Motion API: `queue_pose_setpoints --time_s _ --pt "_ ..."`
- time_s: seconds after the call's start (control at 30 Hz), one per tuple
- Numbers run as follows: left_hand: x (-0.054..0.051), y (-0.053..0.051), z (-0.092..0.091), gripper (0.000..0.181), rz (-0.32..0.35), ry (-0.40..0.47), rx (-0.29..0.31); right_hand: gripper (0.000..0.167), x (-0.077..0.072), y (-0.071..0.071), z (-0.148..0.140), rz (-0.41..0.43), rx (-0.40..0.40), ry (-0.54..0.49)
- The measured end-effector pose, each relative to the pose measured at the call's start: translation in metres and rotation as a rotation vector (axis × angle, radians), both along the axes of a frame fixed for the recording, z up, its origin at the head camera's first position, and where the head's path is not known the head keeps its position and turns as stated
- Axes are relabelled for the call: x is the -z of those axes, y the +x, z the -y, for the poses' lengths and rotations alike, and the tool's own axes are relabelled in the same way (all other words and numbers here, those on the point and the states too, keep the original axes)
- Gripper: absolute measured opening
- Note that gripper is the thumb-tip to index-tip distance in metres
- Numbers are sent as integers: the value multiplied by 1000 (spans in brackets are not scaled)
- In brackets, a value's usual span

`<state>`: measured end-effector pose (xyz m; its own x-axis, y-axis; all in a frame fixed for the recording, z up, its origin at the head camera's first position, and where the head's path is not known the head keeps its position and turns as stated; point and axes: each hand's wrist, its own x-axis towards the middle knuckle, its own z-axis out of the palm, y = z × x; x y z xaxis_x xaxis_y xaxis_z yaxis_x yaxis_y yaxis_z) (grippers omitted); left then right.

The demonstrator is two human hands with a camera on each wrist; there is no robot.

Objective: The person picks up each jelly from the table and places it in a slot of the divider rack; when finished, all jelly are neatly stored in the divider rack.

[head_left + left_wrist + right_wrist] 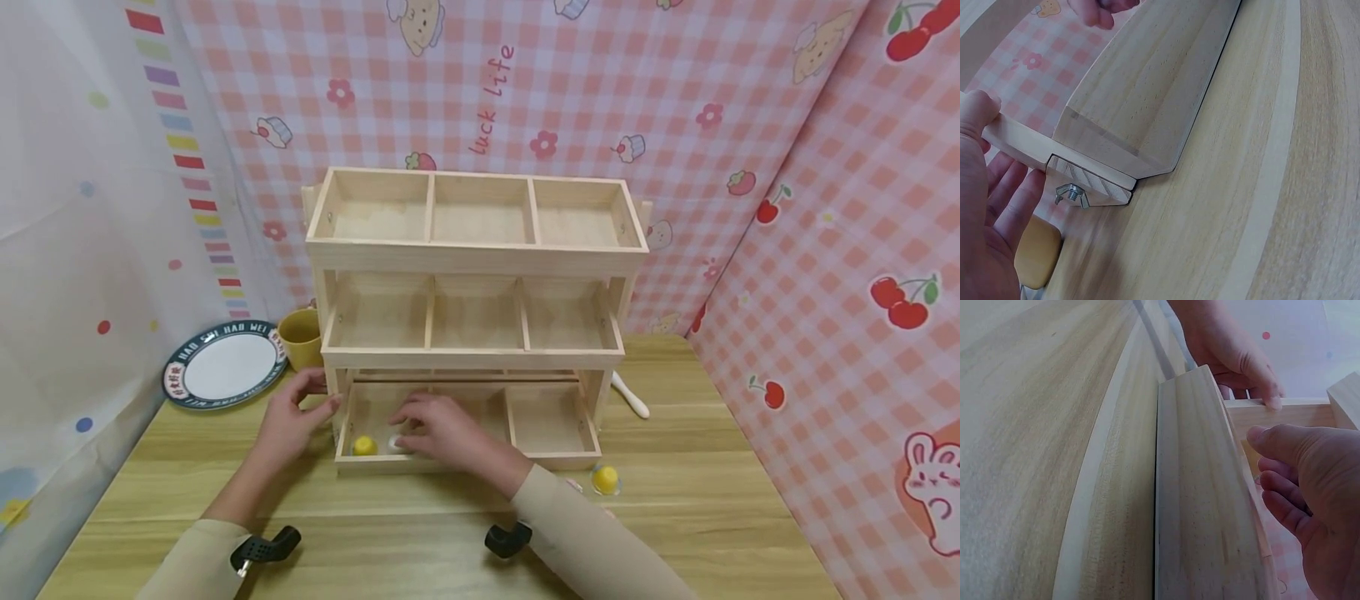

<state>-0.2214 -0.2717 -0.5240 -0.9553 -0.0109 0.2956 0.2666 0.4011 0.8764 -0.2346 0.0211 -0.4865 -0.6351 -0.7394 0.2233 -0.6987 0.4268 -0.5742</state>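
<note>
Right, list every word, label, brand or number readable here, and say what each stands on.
"luck life": pink checked backdrop.
"HAO SHI HAO WEI": upper rim of the dark-rimmed plate.
Too small or blurred to read surely: the plate's lower-rim lettering and the red characters at its sides.
No numbers are readable.

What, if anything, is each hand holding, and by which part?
The left hand grips the wooden rack by its left side, beside the bottom tray. Whether the right hand holds the white piece in that tray cannot be told.
</note>
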Motion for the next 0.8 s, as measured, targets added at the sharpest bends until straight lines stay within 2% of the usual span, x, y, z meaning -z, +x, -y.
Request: queue_pose_setpoints --time_s 0.33,0.6,0.8 --pt "-1 1 0 41 -1 15 9 27 -9 9 -22 27 32 -141" --pt "0 0 -1 40 -9 23 19 25 -13 14 -46 -20 43 -229" --pt "-2 2 -1 39 -8 17 14 25 -16 18 -71 -35 80 -270"
